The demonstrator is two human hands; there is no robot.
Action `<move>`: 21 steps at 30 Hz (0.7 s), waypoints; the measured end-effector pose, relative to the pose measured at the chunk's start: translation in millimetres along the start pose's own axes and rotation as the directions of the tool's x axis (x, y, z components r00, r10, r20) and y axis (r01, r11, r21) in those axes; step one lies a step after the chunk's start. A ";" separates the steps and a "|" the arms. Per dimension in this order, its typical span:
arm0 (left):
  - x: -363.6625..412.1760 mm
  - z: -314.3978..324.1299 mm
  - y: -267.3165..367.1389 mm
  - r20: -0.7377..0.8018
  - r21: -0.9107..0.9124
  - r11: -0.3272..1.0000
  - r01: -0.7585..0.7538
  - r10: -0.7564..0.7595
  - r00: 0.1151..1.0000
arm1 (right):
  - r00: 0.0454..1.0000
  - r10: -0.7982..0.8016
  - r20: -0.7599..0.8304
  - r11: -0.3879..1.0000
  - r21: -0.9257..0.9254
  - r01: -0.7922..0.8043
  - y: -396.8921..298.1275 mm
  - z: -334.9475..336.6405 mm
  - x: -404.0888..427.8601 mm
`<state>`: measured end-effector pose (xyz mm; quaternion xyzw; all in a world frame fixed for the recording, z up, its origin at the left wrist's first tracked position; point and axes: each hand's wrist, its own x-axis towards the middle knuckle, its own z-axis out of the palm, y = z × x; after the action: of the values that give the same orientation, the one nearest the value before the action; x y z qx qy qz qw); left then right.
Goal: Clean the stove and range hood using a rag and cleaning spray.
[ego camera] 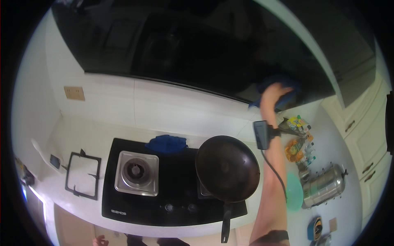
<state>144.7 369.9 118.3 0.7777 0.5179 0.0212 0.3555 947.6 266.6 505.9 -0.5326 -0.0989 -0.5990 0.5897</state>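
My right hand [275, 91] is stretched far forward and presses a dark blue cloth [287, 82] against the glossy black panel [197, 52] of what appears to be a range hood. The hand is slightly blurred. At the bottom edge, my left hand [100, 240] hangs low in front of the counter, partly cut off by the frame. A second blue cloth [167, 144] lies crumpled at the back edge of the black gas cooktop [175, 181]. A dark wok [227, 169] stands over the right burner, its handle towards me.
Left of the uncovered burner [135, 172], a black pan support [69, 175] lies on the counter. To the right are several bottles [309, 150], a green bowl [294, 192] and a steel container [324, 186]. My forearm carries a strapped device [261, 135] with a cable.
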 end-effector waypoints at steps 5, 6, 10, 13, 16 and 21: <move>-6.4 44.8 -50.8 -0.203 0.032 0.999 0.028 -0.021 0.979 | 0.578 -0.164 0.799 -0.385 -0.592 0.708 38.3 -48.6 74.0; -3.8 59.3 -71.4 -0.268 0.042 0.997 -0.067 0.076 0.960 | 0.548 -0.156 0.822 -0.480 -0.548 0.685 47.7 -56.1 81.9; -13.6 96.5 -83.5 -0.066 -0.011 0.992 0.130 -0.130 0.989 | 0.475 -0.071 0.877 -0.794 -0.338 0.506 79.1 -91.6 103.4; -11.7 117.9 -87.6 -0.034 -0.072 0.990 0.123 -0.126 0.991 | 0.484 0.175 0.857 -0.757 -0.197 0.623 92.7 -77.9 69.6; 14.3 138.2 -88.1 0.017 -0.112 0.987 0.114 -0.112 0.994 | 0.434 0.188 0.881 -0.558 -0.268 0.786 168.5 -56.8 35.8; -2.0 128.9 -79.3 0.017 -0.101 0.975 0.199 -0.198 0.980 | 0.083 0.228 0.970 0.081 -0.104 0.991 -49.3 -22.8 -124.1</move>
<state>132.8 316.5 -22.9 0.7030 0.5899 0.0096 0.3971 863.1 338.2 427.9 -0.8765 -0.2514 -0.2835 -0.2971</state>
